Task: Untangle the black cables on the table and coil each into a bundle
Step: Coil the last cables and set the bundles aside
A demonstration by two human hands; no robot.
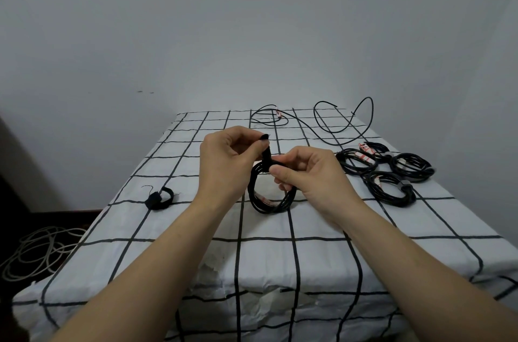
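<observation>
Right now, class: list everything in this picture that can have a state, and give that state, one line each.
Left hand, pinches the strap's free end.
Right hand, pinches the strap at the coil.
Strap, round the coil's top, end loose.
Coil, wound, held upright.
Bundles, coiled, lying flat.
Far cable, uncoiled.
Spare strap, looped, lying unused.
Floor cable, tangled.
</observation>
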